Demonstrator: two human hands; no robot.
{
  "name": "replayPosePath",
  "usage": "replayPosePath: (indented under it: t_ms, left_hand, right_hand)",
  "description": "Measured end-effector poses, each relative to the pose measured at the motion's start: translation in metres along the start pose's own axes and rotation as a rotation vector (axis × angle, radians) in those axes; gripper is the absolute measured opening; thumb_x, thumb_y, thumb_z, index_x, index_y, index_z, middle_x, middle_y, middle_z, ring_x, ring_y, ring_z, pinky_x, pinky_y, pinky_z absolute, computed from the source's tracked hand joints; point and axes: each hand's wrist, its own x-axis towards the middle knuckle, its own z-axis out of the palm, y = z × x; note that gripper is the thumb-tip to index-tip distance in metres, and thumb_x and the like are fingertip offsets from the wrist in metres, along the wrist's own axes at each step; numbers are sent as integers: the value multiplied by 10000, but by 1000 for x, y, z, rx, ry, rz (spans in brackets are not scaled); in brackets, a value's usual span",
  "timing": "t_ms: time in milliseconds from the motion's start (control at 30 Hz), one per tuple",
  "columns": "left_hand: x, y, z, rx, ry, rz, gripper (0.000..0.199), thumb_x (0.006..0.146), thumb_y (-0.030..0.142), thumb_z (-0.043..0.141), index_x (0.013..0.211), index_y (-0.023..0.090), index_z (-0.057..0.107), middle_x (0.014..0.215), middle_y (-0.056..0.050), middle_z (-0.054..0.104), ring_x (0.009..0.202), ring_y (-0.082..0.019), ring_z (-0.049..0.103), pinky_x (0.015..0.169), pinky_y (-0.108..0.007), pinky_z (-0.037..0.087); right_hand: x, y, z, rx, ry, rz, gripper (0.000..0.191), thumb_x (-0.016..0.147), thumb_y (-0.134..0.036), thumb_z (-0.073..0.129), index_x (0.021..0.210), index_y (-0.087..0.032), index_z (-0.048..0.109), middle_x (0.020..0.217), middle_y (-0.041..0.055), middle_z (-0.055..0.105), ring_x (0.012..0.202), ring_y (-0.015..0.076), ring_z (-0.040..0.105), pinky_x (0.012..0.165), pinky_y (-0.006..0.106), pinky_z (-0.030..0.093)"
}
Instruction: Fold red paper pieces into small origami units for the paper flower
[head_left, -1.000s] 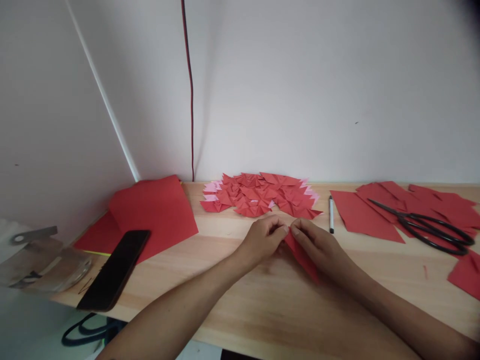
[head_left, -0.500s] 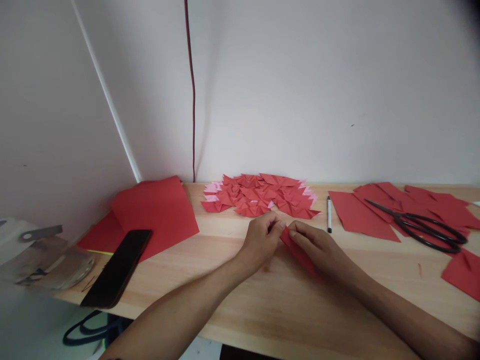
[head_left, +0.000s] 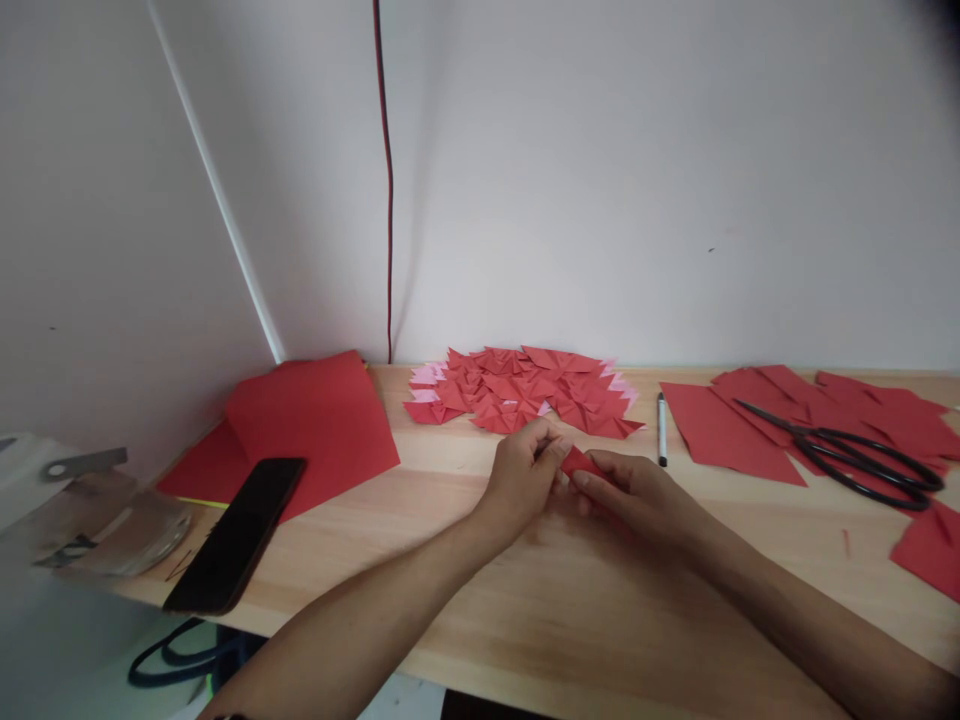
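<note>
Between my two hands, above the middle of the wooden table (head_left: 480,580), is a small folded piece of red paper (head_left: 576,461). My left hand (head_left: 521,470) is closed, pinching the paper's left end between thumb and fingers. From the other side my right hand (head_left: 630,492) grips it too, thumb on top and fingers curled beneath. Much of the paper is covered by the fingers. Just beyond the hands lies a spread of folded red paper pieces (head_left: 517,385), with pink pieces (head_left: 427,376) showing at its edges.
To the right are a marker (head_left: 662,430), cut red paper (head_left: 731,435) and black scissors (head_left: 862,455) lying on it. On the left, a black phone (head_left: 236,535) overlaps large red sheets (head_left: 315,415), near a clear plastic container (head_left: 120,520). A wall (head_left: 600,180) rises behind the table.
My right hand has shifted its hold on the red paper, its thumb now across the top. The flap that hung below the right fingers no longer shows. My left hand stays nearly in place.
</note>
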Motion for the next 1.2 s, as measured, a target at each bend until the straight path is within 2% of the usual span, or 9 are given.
replayPosePath:
  t_ms: [133,233,333,500,633,767,867,1100,1200]
  left_hand:
    - [0,1,-3,80,-116,-21,241,855,349,512,699,167,489,538,47,486,454,-78,429,495,-207,334]
    - [0,2,-3,95,-90,-2,263,868,337,498,670,165,481,501,51,469,451,-75,422,504,-205,335]
    - [0,2,-2,-16,-65,-34,234,859,340,513,709,162,495,502,49,488,436,-77,433,478,-203,338]
    - [0,4,0,-139,-68,-76,217,828,334,559,719,154,505,505,47,501,407,-69,434,440,-191,340]
    - [0,6,1,-127,-80,-70,180,814,290,573,718,145,526,533,37,518,447,-70,458,459,-185,356]
    - [-2,7,2,-89,-114,-44,152,830,264,545,732,152,517,571,32,535,495,-78,491,506,-191,395]
    - [-3,7,2,-66,-129,-50,131,835,263,535,764,154,520,591,26,552,516,-86,509,519,-197,407]
    - [-2,4,5,-106,-45,-55,142,822,269,535,748,149,521,580,25,540,492,-76,484,499,-192,393]
    - [1,2,3,-89,-96,-82,158,829,302,531,770,157,514,561,34,527,464,-79,474,475,-191,374]
  right_hand:
    - [-1,0,0,-40,30,-35,307,875,-413,447,682,-202,558,686,-4,642,653,150,576,630,260,418]
    - [-1,-1,-2,-4,13,-38,348,880,-427,437,650,-202,571,698,2,651,654,156,581,621,264,420]
    - [1,0,-6,34,-35,-39,360,886,-430,434,652,-202,584,760,13,676,680,166,592,626,273,424]
    - [2,4,-9,134,-84,-70,312,884,-410,475,698,-200,610,877,26,697,823,189,625,741,298,446]
    - [3,5,-11,233,-161,-23,398,885,-491,470,706,-187,653,793,40,696,784,186,633,754,304,453]
    - [6,9,-11,307,-151,-39,465,889,-531,450,636,-177,615,791,57,685,802,189,629,769,308,452]
    - [6,13,-8,248,-154,-37,421,877,-528,470,658,-189,589,796,49,670,788,188,617,749,307,453]
    - [3,7,-8,92,-81,-44,315,893,-452,445,745,-210,581,757,18,647,724,174,595,686,289,447]
    - [1,4,-9,60,-90,-79,300,897,-429,440,770,-206,596,769,18,662,714,167,596,672,283,442]
